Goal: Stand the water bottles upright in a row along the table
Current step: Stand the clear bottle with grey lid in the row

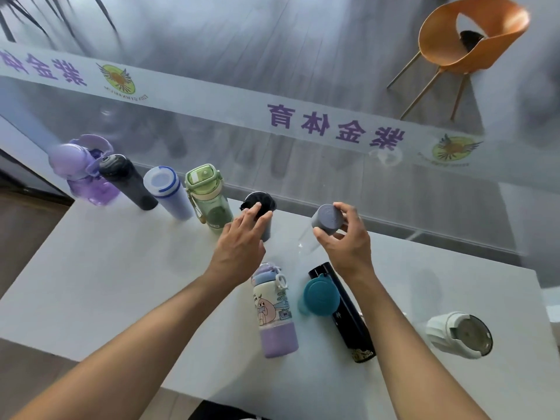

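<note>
Cartoon bottle beside black flask

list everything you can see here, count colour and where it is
purple bottle: 1, purple, upright, far left of row
black bottle: 1, black, upright, second in row
white bottle: 1, white with blue ring, upright, third
green bottle: 1, green, upright, fourth
dark-lidded bottle: 1, black lid, upright, fifth, under left fingers
clear bottle: 1, clear with grey cap, held
cartoon bottle: 1, white and purple, lying near front
slim black bottle: 1, black, lying beside it
teal lid: 1, teal, against slim black bottle
white cup: 1, white, on its side, right
table: 1, white
chair: 1, orange, beyond glass
left hand: open, fingertips on dark lid
right hand: grips grey cap
</note>
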